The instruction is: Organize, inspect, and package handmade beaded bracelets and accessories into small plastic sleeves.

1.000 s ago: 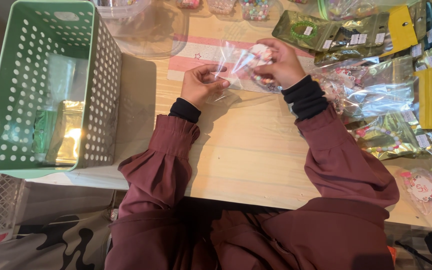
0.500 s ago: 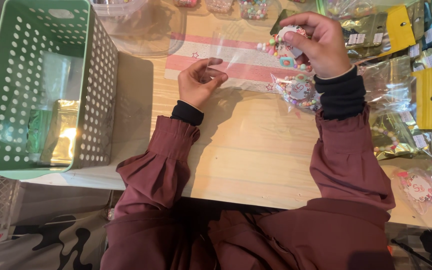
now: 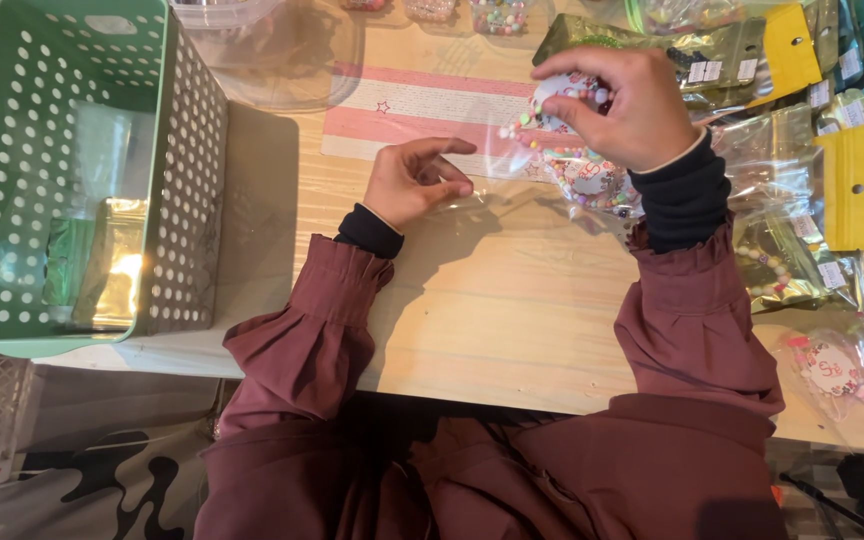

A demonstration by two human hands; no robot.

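Wood bench (image 3: 472, 300) w/ green basket (image 3: 12, 250) at the side. Right hand (image 3: 617, 105) fingers pinched shut on a small bead bracelet (image 3: 564, 92), up over clear bags (image 3: 592, 180). Left hand (image 3: 412, 180) half curled, pinching a clear bag edge (image 3: 472, 195). Bracelet prob. light, bendy & slippery; grab by the string.

Clear bead packets (image 3: 802, 240) with yellow header cards (image 3: 845, 185) lie piled at right.
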